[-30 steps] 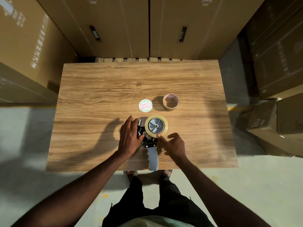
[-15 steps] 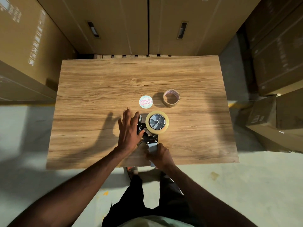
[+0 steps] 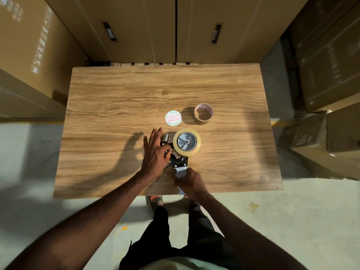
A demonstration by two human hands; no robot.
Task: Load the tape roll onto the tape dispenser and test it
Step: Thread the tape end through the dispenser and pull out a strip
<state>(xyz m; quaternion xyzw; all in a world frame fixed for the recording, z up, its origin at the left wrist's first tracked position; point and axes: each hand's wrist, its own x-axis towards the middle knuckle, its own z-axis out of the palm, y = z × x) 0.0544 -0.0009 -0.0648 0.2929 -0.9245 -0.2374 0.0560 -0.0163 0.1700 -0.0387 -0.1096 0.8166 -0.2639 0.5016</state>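
Hands apparently grip dispenser before spare roll.

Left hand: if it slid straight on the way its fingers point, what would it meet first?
Probably the round printed label. The left hand lies on the dispenser, fingers pointing away from the person, slightly right. Bare table lies between.
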